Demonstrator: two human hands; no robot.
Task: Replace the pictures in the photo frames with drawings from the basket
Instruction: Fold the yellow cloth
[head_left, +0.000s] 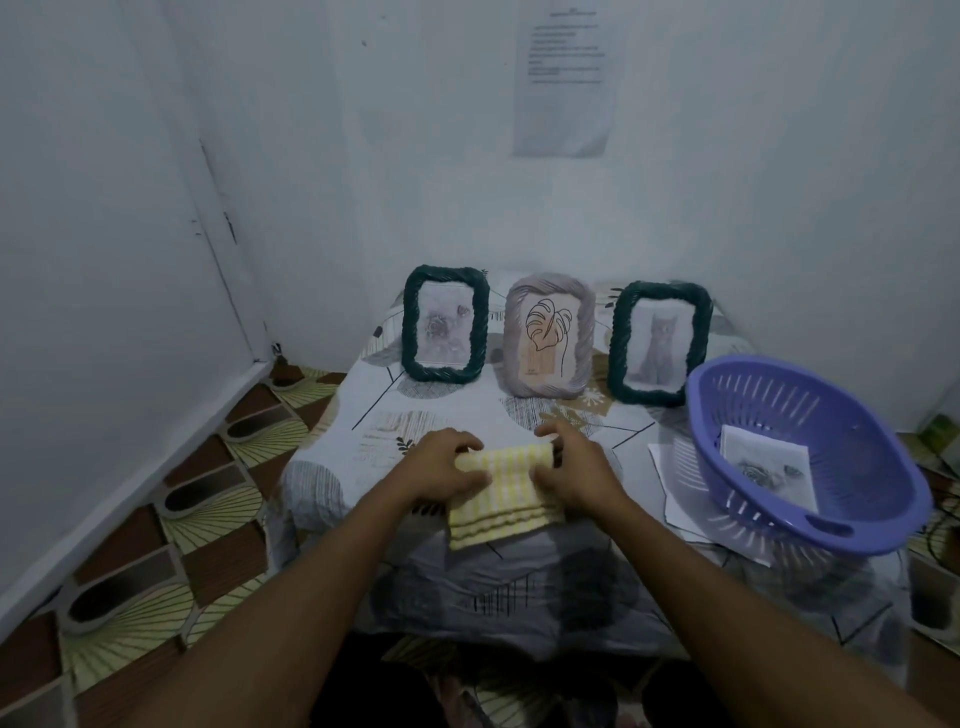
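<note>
Gripping cloth (498, 504) at its far edge with left hand (441, 467) and right hand (576, 470), fingers curled onto it. Beyond fingertips: three frames (549, 338) upright. Right of fingers: basket (779, 400) holding a drawing (769, 470).

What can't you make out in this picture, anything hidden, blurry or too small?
Head view:
Wall notice: print too small, blurred.
Papers: mostly covered by purple basket.
Fingertips of left hand and right hand: curled into the yellow cloth.
</note>
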